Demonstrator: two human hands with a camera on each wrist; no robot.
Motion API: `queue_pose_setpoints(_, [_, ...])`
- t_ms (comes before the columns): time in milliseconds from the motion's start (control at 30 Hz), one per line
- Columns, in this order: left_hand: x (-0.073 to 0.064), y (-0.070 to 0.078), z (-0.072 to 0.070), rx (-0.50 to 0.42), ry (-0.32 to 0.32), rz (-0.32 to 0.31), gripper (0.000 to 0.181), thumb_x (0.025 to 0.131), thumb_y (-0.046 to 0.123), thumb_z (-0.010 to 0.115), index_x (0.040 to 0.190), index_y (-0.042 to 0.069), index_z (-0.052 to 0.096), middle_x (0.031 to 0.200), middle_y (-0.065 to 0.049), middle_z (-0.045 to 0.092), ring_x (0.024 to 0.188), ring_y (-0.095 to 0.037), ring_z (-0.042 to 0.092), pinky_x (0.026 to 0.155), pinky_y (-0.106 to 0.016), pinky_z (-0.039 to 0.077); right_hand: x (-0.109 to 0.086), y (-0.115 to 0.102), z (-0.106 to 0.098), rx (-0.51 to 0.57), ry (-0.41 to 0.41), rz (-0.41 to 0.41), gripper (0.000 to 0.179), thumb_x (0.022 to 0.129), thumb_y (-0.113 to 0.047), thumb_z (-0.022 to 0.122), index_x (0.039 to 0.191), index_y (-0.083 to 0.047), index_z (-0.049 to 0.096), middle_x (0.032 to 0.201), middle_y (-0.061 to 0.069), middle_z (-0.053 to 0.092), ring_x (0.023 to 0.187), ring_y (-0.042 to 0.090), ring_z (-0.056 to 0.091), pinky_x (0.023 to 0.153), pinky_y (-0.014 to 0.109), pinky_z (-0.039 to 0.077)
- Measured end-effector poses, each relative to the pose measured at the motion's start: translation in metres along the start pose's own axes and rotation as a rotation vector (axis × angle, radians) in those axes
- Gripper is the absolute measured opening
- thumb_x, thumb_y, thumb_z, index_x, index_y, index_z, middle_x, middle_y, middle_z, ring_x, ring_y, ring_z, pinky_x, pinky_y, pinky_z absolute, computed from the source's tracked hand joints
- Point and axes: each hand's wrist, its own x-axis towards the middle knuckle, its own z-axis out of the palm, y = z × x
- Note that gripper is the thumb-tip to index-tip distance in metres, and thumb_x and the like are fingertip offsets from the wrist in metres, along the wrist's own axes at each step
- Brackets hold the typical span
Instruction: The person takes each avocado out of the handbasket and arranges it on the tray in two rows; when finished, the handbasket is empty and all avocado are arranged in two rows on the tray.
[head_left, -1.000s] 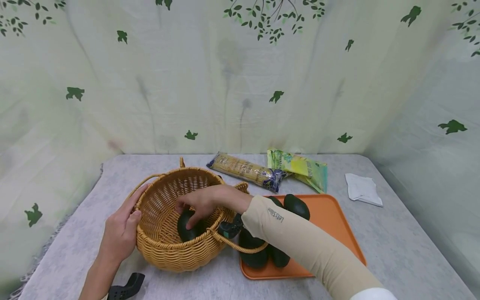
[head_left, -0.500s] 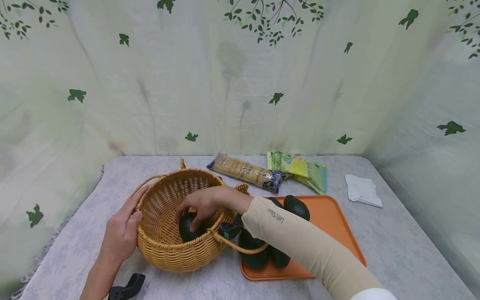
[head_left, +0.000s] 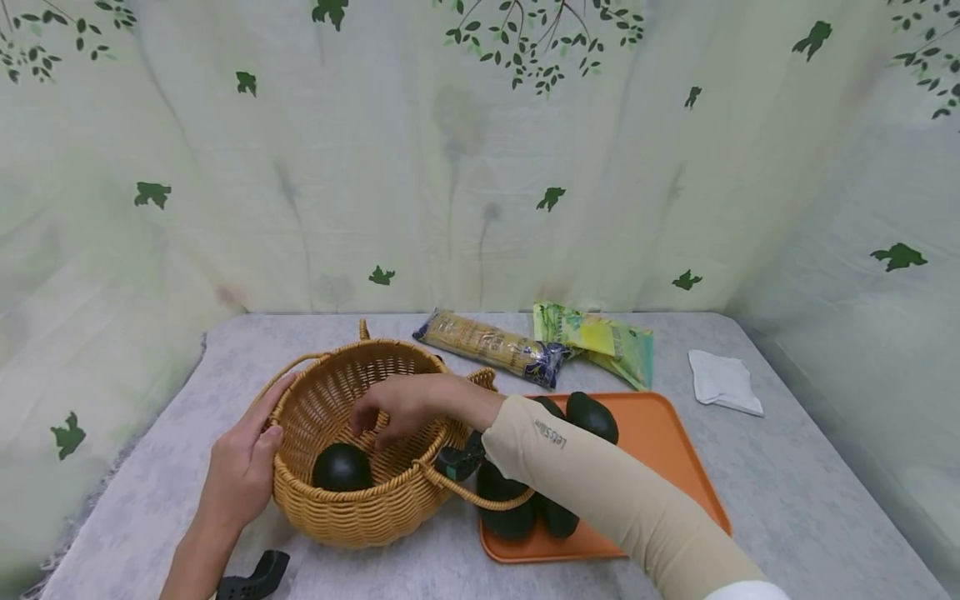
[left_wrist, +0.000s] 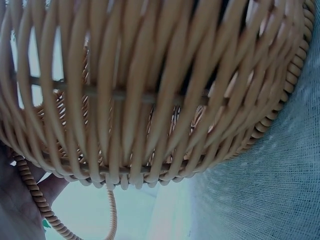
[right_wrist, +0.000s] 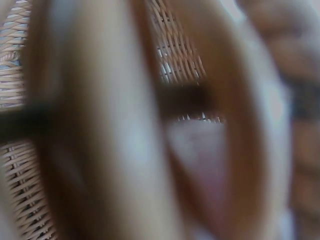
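In the head view a round wicker basket [head_left: 360, 518] stands on the table, its opening facing up and towards me. One dark avocado [head_left: 342, 468] lies inside, against the near left wall. My right hand [head_left: 405, 407] is within the basket, just right of the avocado and apart from it, fingers loosely bent around nothing. My left hand [head_left: 243, 462] rests against the basket's left outer side, fingers extended along it and thumb by the rim. Close weave [left_wrist: 150, 90] fills the left wrist view. Blurred wicker strands [right_wrist: 125, 125] hide the right hand's fingertips in the right wrist view.
An orange tray [head_left: 660, 442] to the right bears several avocados [head_left: 592, 415], partly behind my right forearm. A basket handle [head_left: 487, 500] overhangs the tray. Behind lie a noodle pack [head_left: 487, 343] and green-yellow packets [head_left: 600, 337]. A folded white cloth [head_left: 723, 381] lies far right.
My right hand has let go of the avocado inside the basket. The avocado has rolled left, towards the near left wall. My left hand stays at the basket's side.
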Motion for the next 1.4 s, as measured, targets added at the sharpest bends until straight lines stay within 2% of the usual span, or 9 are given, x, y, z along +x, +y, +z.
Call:
queue_pose_setpoints(133, [-0.001, -0.002, -0.001, -0.008, 0.006, 0.024, 0.052, 0.104, 0.007, 0.041, 0.155, 0.012, 0.049, 0.148, -0.021, 0.057, 0.135, 0.016, 0.036, 0.103, -0.001, 0.027, 0.001, 0.0, -0.001, 0.005, -0.012, -0.019, 0.042, 0.1, -0.021, 0.068, 0.141, -0.014, 0.061, 0.141, 0.001, 0.063, 0.129, 0.008, 0.057, 0.103, 0.015, 0.042])
queue_pose_setpoints(433, [-0.002, 0.0, 0.0, 0.015, 0.002, -0.026, 0.052, 0.105, 0.009, 0.04, 0.155, 0.016, 0.049, 0.147, -0.021, 0.057, 0.13, 0.021, 0.034, 0.099, 0.002, 0.026, -0.002, -0.002, -0.006, 0.075, 0.009, -0.052, 0.051, 0.099, -0.026, 0.069, 0.146, -0.012, 0.057, 0.145, 0.002, 0.061, 0.131, 0.007, 0.056, 0.103, 0.016, 0.043])
queue_pose_setpoints(567, [-0.003, 0.001, 0.0, 0.016, -0.007, -0.034, 0.052, 0.105, 0.01, 0.04, 0.156, 0.016, 0.048, 0.147, -0.022, 0.057, 0.132, 0.019, 0.033, 0.1, 0.002, 0.026, -0.01, -0.011, -0.021, 0.1, 0.0, -0.08, 0.051, 0.099, -0.028, 0.069, 0.145, -0.01, 0.058, 0.145, 0.004, 0.062, 0.131, 0.01, 0.057, 0.103, 0.016, 0.045])
queue_pose_setpoints(667, [-0.001, 0.002, 0.0, 0.04, -0.015, -0.05, 0.051, 0.106, 0.012, 0.04, 0.156, 0.017, 0.048, 0.149, -0.02, 0.056, 0.135, 0.011, 0.037, 0.1, 0.002, 0.025, -0.015, -0.017, -0.038, 0.129, 0.01, -0.103, 0.049, 0.099, -0.026, 0.069, 0.144, -0.009, 0.059, 0.143, 0.004, 0.063, 0.131, 0.012, 0.059, 0.102, 0.016, 0.045])
queue_pose_setpoints(767, [0.0, 0.002, 0.0, 0.047, -0.023, -0.06, 0.051, 0.106, 0.013, 0.04, 0.156, 0.017, 0.047, 0.15, -0.019, 0.055, 0.136, 0.006, 0.041, 0.099, 0.003, 0.025, -0.014, -0.021, -0.048, 0.186, 0.022, -0.135, 0.047, 0.099, -0.023, 0.069, 0.143, -0.008, 0.059, 0.14, 0.004, 0.064, 0.129, 0.011, 0.059, 0.101, 0.015, 0.045])
queue_pose_setpoints(833, [0.0, 0.001, 0.0, 0.041, -0.024, -0.056, 0.05, 0.106, 0.012, 0.04, 0.156, 0.016, 0.048, 0.149, -0.021, 0.056, 0.135, 0.008, 0.04, 0.098, 0.003, 0.025, -0.011, -0.021, -0.05, 0.222, 0.021, -0.153, 0.048, 0.099, -0.022, 0.069, 0.143, -0.006, 0.059, 0.14, 0.005, 0.064, 0.128, 0.01, 0.06, 0.101, 0.014, 0.045])
queue_pose_setpoints(1000, [-0.003, 0.0, 0.003, 0.028, -0.027, -0.048, 0.05, 0.106, 0.011, 0.04, 0.155, 0.012, 0.049, 0.148, -0.021, 0.056, 0.13, 0.021, 0.032, 0.1, 0.002, 0.025, 0.003, -0.016, -0.041, 0.273, 0.013, -0.155, 0.05, 0.098, -0.022, 0.07, 0.144, -0.006, 0.058, 0.141, 0.007, 0.064, 0.128, 0.009, 0.059, 0.099, 0.012, 0.045])
queue_pose_setpoints(1267, [-0.004, 0.001, 0.002, 0.029, -0.018, -0.036, 0.051, 0.104, 0.011, 0.04, 0.154, 0.013, 0.05, 0.147, -0.02, 0.058, 0.131, 0.021, 0.031, 0.102, 0.001, 0.024, 0.022, -0.002, -0.019, 0.518, -0.081, -0.172, 0.053, 0.095, -0.017, 0.074, 0.145, -0.008, 0.058, 0.141, 0.002, 0.062, 0.13, 0.01, 0.058, 0.097, 0.016, 0.049])
queue_pose_setpoints(1400, [-0.002, 0.001, 0.0, 0.03, -0.007, -0.036, 0.052, 0.104, 0.01, 0.039, 0.155, 0.014, 0.049, 0.147, -0.02, 0.057, 0.131, 0.022, 0.031, 0.101, 0.002, 0.025, 0.029, 0.005, -0.013, 0.55, -0.126, -0.13, 0.055, 0.094, -0.015, 0.075, 0.145, -0.009, 0.058, 0.14, -0.001, 0.063, 0.125, 0.005, 0.059, 0.095, 0.017, 0.051])
